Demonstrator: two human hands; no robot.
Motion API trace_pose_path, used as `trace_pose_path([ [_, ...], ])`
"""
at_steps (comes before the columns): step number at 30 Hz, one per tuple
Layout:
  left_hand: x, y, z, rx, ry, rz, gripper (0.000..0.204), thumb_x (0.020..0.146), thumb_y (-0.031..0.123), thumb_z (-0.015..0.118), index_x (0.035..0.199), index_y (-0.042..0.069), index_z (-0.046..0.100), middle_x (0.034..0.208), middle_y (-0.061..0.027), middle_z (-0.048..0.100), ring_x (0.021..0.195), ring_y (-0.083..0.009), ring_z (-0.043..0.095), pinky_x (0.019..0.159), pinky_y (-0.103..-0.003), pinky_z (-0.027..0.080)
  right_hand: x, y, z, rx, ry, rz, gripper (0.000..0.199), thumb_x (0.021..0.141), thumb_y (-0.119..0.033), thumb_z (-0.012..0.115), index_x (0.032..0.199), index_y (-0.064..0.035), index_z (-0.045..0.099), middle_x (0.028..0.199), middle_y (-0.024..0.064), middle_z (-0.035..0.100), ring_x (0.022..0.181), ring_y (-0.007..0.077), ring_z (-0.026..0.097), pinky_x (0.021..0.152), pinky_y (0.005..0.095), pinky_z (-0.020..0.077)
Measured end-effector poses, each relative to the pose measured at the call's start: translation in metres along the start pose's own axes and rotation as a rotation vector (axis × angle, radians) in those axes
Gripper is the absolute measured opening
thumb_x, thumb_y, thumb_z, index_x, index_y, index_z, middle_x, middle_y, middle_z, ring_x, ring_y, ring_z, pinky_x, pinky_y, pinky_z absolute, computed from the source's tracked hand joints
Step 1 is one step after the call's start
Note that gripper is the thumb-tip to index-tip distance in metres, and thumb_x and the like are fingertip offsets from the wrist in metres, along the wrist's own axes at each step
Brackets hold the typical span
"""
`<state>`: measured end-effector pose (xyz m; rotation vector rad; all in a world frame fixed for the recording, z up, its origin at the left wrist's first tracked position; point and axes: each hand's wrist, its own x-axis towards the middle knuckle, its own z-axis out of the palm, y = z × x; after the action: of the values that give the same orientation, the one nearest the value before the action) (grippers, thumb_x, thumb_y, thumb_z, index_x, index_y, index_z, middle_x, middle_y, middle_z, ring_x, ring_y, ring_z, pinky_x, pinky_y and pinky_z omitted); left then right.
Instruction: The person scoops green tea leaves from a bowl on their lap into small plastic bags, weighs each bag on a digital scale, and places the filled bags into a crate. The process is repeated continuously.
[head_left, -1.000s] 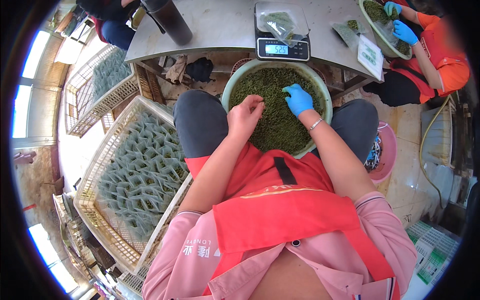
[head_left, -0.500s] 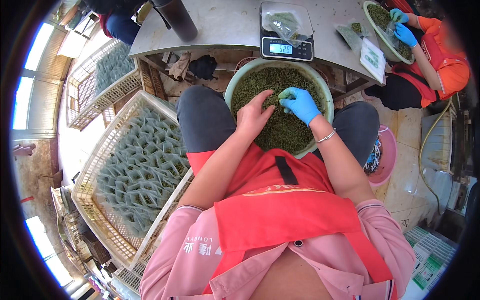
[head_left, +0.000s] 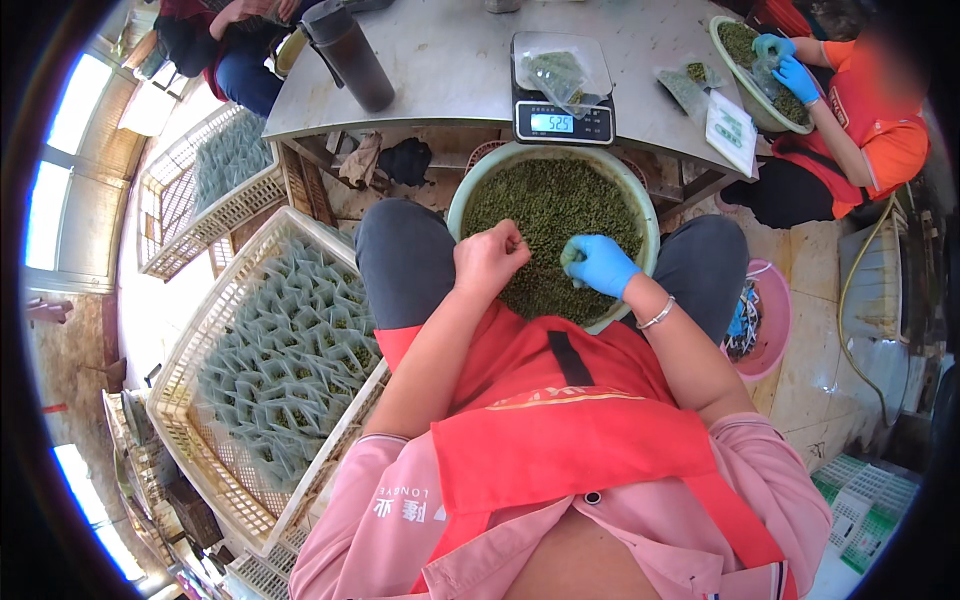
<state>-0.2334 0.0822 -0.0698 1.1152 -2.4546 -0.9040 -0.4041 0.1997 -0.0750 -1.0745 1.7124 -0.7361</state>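
Note:
Between my knees stands a round pale-green basin [head_left: 455, 212], filled with small green peppercorn-like grains [head_left: 560, 200]. My left hand [head_left: 490, 257], bare, is over the basin's left side with thumb and fingers curled together; whatever they hold, if anything, is hidden. Over the right side, my right hand [head_left: 600, 266] wears a blue glove, its fingers bent together with green at the tips. What they pinch is too small to make out. The hands are apart, both above the grains.
A metal table [head_left: 450, 70] ahead bears a scale [head_left: 563, 122] with a bag on it, and a dark tumbler [head_left: 352, 60]. At left, a crate [head_left: 190, 420] holds many filled mesh bags [head_left: 290, 360]. A pink basin [head_left: 772, 320] is at right. A co-worker [head_left: 850, 130] handles another basin [head_left: 725, 60].
My left hand's spread thumb and fingers have curled together, and the hand has come lower and nearer to me. My gloved right hand has also dropped slightly nearer, its fingers more curled.

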Motion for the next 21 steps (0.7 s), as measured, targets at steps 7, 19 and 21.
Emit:
trace_pose_path([
  [7,-0.003,0.009,0.009,-0.194,-0.099,0.129,0.017,0.077,0.024,0.065,0.087,0.01,0.064,0.07,-0.0074,0.065,0.064,-0.0201,0.064,0.059,-0.032,0.049,0.048,-0.056,-0.063,1.005,0.289,-0.255,0.016,0.086,-0.012,0.056,0.099,-0.0028,0.06,0.092,0.0122,0.064,0.077,0.0186,0.064,0.07,0.0307,0.0527],
  [19,-0.006,-0.003,0.022,-0.684,-0.199,-0.063,0.016,0.082,0.017,0.063,0.093,0.005,0.061,0.077,-0.0072,0.066,0.064,-0.0083,0.062,0.06,-0.025,0.05,0.018,-0.027,-0.015,0.589,0.346,-0.094,0.021,0.087,-0.009,0.053,0.105,-0.0035,0.061,0.085,0.0063,0.066,0.061,0.0109,0.061,0.056,0.0234,0.05],
  [21,-0.006,-0.007,0.026,-0.718,-0.21,-0.073,0.021,0.079,0.022,0.064,0.094,0.007,0.061,0.076,-0.0086,0.066,0.062,-0.0152,0.063,0.058,-0.028,0.05,0.019,-0.024,-0.016,0.581,0.349,-0.099,0.023,0.085,-0.006,0.055,0.106,-0.0035,0.061,0.093,0.0074,0.065,0.064,0.0105,0.061,0.058,0.0235,0.0501],
])
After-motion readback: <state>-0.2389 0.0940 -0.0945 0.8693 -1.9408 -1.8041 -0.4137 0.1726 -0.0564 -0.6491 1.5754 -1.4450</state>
